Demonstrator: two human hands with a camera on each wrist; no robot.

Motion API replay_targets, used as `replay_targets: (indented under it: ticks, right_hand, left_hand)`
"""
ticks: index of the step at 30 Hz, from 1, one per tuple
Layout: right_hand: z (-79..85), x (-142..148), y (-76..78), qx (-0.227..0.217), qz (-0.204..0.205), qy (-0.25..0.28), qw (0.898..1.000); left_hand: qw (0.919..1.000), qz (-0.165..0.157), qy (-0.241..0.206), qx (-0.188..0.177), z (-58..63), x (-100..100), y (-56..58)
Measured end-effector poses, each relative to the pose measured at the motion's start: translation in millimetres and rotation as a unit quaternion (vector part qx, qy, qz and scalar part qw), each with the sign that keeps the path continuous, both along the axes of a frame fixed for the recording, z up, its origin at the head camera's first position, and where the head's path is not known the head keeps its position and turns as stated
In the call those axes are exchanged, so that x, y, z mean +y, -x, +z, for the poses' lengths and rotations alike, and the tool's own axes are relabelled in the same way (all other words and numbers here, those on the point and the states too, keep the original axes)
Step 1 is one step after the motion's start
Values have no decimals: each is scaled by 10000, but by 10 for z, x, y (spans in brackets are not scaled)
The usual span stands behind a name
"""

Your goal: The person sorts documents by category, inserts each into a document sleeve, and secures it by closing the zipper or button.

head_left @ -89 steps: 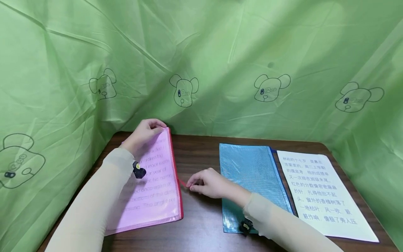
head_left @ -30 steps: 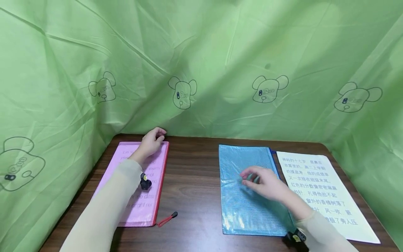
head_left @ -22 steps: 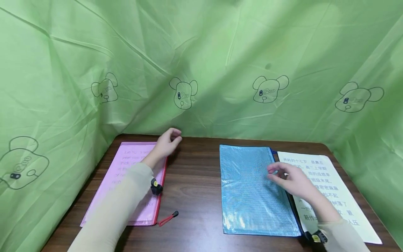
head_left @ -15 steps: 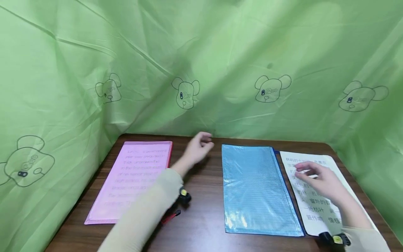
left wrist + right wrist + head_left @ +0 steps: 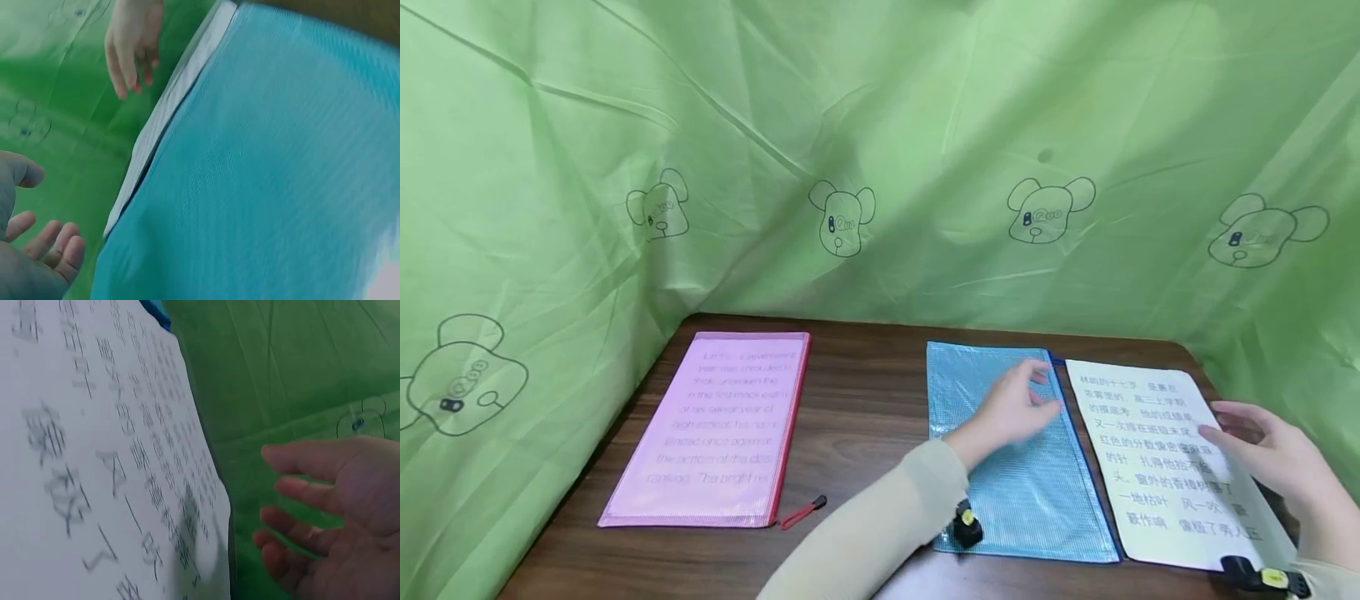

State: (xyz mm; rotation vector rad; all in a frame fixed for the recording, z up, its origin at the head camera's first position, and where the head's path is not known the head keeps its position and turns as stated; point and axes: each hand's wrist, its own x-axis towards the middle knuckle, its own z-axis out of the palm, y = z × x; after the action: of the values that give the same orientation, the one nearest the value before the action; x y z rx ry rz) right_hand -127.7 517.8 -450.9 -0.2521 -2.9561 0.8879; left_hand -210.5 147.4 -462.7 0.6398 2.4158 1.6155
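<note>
In the head view my left hand hovers over the blue mesh zip pouch, fingers loosely bent, holding nothing. The left wrist view shows that hand with fingers spread beside the pouch. A white sheet of paper printed with Chinese text lies right of the pouch, along its zip edge. My right hand is above the paper's right edge, thumb and fingers parted. In the right wrist view nothing lies between the fingers of this hand, close to the paper.
A pink zip pouch with an English-printed sheet inside lies at the left of the brown wooden table. Its red zip pull sticks out at the near corner. A green curtain encloses the back and sides.
The left hand has let go of the pink pouch and moved right, over the blue one. The right hand has left the red zip pull and crossed to the paper. The pink pouch now lies flat.
</note>
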Motion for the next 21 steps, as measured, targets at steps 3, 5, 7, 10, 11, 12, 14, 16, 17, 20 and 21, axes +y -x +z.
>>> replay_targets:
  ticks: [3,5,7,10,11,12,14,16,17,20,21]
  right_hand:
    - [-77,114,3,-303,-21,-105,9995]
    - [-127,169,2,-565,-49,-102,9983]
    - [-174,199,-5,-752,-85,-67,9971]
    - [-191,221,-27,-898,-159,-8,9958]
    - [-193,220,-32,-915,-181,-6,9956]
    - [-193,214,-33,-938,-212,2,9954]
    - [-190,195,-29,-1000,-280,-4,9946]
    - [-183,179,-22,-1098,-306,12,9935]
    - [-181,170,-19,-1118,-335,-18,9932]
    - [-163,159,-15,-1168,-308,-102,9926]
    - [-158,161,-16,-1165,-281,-131,9927]
  left_hand:
    - [9997,-25,197,-152,36,216,-147]
    - [9991,-25,285,-317,62,353,-254]
    - [9979,27,374,-524,82,487,-358]
    - [9956,91,606,-707,81,656,-486]
    - [9948,116,702,-724,73,695,-517]
    - [9940,155,806,-717,58,722,-544]
    - [9924,236,996,-677,19,750,-581]
    - [9909,349,1136,-635,-28,761,-601]
    - [9905,397,1164,-612,-47,763,-607]
    - [9894,444,1278,-535,-89,768,-617]
    - [9895,422,1289,-502,-96,770,-621]
